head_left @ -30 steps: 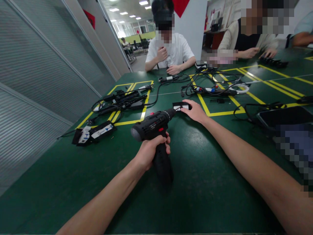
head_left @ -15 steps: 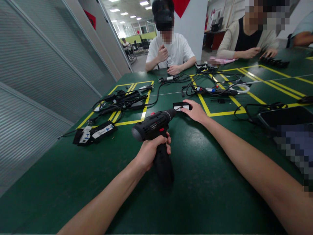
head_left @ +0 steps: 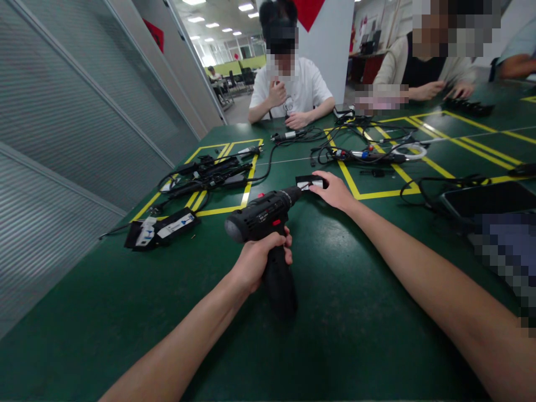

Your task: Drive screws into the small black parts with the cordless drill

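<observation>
A black cordless drill (head_left: 262, 215) lies in the grip of my left hand (head_left: 262, 257), whose fingers wrap round its handle. The drill points forward and a little to the right, and its thin bit reaches the near side of a small black box-like piece (head_left: 309, 180) with a white face. Whether the tip is in the piece or only against it, I cannot tell. My right hand (head_left: 333, 191) pinches the right end of that piece on the green table (head_left: 343, 312); thumb and forefinger show, and the other fingers are partly hidden.
Black cables and tools (head_left: 213, 173) lie within yellow tape lines at the left, with a black piece bearing white labels (head_left: 163, 228) nearer me. More cables (head_left: 364, 155) lie beyond my right hand. A dark-screened device (head_left: 489, 200) rests at right. Two people sit across the table.
</observation>
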`<move>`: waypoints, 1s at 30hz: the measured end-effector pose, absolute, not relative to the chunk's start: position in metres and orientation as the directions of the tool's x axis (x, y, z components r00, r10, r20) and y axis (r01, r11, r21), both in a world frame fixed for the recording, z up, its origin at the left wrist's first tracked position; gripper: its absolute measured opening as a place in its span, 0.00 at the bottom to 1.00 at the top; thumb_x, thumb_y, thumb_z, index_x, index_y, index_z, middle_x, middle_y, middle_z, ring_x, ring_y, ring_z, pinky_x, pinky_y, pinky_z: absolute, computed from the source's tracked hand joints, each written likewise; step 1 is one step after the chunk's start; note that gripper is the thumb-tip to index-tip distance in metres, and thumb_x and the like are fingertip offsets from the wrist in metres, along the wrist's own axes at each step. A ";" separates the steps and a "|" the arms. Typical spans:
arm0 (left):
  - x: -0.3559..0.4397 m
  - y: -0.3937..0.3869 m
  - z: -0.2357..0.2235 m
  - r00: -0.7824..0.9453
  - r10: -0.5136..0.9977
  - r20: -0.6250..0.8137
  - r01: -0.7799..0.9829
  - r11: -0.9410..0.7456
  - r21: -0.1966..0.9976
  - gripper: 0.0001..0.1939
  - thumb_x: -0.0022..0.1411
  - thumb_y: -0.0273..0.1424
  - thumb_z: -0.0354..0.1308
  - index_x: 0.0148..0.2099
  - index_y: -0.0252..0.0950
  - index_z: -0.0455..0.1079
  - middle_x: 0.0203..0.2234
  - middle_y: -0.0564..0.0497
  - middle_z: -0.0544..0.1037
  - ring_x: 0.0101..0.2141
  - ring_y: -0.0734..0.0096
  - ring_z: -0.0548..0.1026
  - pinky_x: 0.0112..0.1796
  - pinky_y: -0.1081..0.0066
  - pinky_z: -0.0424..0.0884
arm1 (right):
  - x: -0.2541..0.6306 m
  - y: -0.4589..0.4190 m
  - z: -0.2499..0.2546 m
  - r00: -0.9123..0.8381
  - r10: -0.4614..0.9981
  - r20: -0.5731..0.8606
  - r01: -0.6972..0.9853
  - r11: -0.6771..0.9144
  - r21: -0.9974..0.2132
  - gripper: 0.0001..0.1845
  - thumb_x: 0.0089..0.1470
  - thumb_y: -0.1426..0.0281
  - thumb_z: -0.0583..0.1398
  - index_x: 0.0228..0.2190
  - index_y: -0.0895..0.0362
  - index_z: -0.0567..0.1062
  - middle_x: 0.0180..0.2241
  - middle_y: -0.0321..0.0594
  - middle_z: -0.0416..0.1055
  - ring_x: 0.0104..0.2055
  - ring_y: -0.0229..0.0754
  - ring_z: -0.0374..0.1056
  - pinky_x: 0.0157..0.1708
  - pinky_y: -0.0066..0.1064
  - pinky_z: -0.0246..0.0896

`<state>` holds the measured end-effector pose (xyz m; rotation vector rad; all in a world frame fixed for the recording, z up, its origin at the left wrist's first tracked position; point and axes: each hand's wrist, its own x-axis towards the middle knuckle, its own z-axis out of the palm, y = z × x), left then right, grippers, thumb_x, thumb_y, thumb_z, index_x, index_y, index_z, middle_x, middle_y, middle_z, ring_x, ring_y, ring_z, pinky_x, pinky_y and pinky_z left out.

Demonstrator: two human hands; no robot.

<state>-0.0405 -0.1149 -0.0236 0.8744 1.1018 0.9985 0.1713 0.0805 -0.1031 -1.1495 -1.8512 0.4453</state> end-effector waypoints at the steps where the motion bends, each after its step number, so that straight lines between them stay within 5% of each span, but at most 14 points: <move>1: -0.040 -0.115 -0.023 0.140 0.946 -0.293 -0.198 0.317 0.928 0.14 0.51 0.32 0.59 0.41 0.32 0.67 0.29 0.51 0.72 0.21 0.76 0.70 0.27 0.71 0.68 | 0.171 0.081 -0.103 -0.177 0.851 0.494 0.533 0.505 -0.679 0.25 0.51 0.64 0.64 0.51 0.52 0.74 0.47 0.42 0.73 0.49 0.49 0.70 0.52 0.43 0.63; 30: -0.040 -0.116 -0.023 0.137 0.950 -0.282 -0.180 0.304 0.936 0.13 0.53 0.32 0.58 0.41 0.32 0.66 0.30 0.52 0.71 0.21 0.76 0.70 0.27 0.72 0.68 | 0.171 0.080 -0.102 -0.181 0.848 0.498 0.537 0.509 -0.672 0.22 0.53 0.66 0.61 0.51 0.54 0.74 0.49 0.44 0.72 0.49 0.48 0.69 0.52 0.41 0.62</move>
